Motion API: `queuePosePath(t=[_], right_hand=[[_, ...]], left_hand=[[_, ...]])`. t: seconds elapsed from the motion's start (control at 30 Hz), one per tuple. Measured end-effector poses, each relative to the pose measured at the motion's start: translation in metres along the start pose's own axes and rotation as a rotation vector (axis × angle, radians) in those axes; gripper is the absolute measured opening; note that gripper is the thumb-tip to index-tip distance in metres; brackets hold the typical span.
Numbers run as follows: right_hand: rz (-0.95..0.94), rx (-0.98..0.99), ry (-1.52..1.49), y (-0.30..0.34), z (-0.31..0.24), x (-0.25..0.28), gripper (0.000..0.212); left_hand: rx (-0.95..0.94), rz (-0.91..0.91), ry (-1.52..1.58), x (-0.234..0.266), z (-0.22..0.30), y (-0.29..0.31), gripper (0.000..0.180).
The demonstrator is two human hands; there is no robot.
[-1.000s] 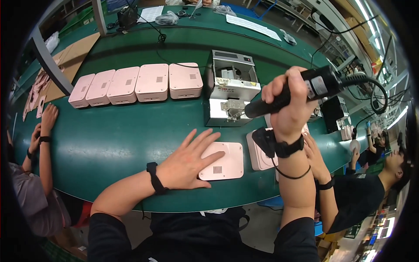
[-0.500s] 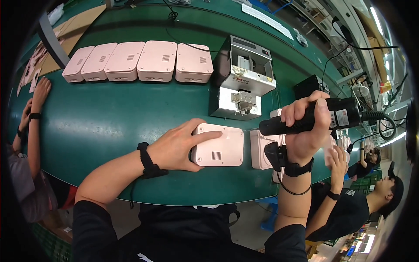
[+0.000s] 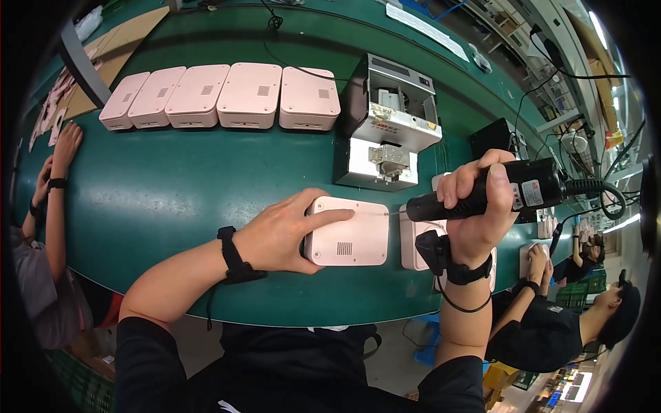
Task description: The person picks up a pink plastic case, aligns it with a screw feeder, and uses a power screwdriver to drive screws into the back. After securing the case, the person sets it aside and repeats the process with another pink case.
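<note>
My left hand [image 3: 275,230] grips the left side of a pale pink plastic housing [image 3: 368,237], forefinger stretched across its top, thumb at the near edge. Screw holes and a small vent grille show on that face. In my right hand [image 3: 475,203] is a black electric screwdriver [image 3: 444,205], its cable leaving toward the right. The screwdriver's thin bit [image 3: 396,213] points left, its tip at the upper right part of the housing's top; whether it sits in a hole I cannot tell. Another pink housing [image 3: 413,241] lies just right of this one, partly behind my right hand.
Several pink housings [image 3: 248,96] stand in a row at the back left. A metal-cased screw feeder machine [image 3: 389,124] stands behind my work. The green table [image 3: 172,179] runs across. One person's hand [image 3: 67,148] rests at far left; a co-worker's hands [image 3: 539,261] hold a pink housing at right.
The screwdriver has tilted slightly and its bit now shows at the housing's right side. My left hand keeps its hold. At right, the co-worker's hands have shifted onto another pink housing.
</note>
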State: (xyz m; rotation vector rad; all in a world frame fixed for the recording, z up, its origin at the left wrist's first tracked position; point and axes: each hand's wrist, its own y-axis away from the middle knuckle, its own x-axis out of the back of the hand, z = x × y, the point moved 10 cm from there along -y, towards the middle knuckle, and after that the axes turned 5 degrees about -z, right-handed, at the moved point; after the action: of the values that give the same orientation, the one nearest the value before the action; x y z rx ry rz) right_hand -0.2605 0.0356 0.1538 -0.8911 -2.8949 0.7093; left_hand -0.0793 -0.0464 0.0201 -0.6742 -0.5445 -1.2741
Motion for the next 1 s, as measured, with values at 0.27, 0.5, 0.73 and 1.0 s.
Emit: queuePosePath(t=[0.27, 0.5, 0.73, 1.0], right_hand=[[-0.046, -0.001, -0.069, 0.006, 0.017, 0.002, 0.023], [-0.064, -0.012, -0.074, 0.007, 0.02, 0.004, 0.024], [-0.051, 0.022, -0.139, -0.009, 0.001, -0.002, 0.025], [0.037, 0.078, -0.037, -0.045, 0.0, -0.012, 0.028]], left_hand=[[0.014, 0.02, -0.01, 0.003, -0.001, -0.001, 0.088], [0.023, -0.006, 0.002, 0.001, -0.002, 0.0, 0.088], [0.003, 0.01, -0.008, 0.001, -0.001, -0.001, 0.088], [0.022, 0.009, -0.007, 0.0, -0.002, 0.001, 0.087]])
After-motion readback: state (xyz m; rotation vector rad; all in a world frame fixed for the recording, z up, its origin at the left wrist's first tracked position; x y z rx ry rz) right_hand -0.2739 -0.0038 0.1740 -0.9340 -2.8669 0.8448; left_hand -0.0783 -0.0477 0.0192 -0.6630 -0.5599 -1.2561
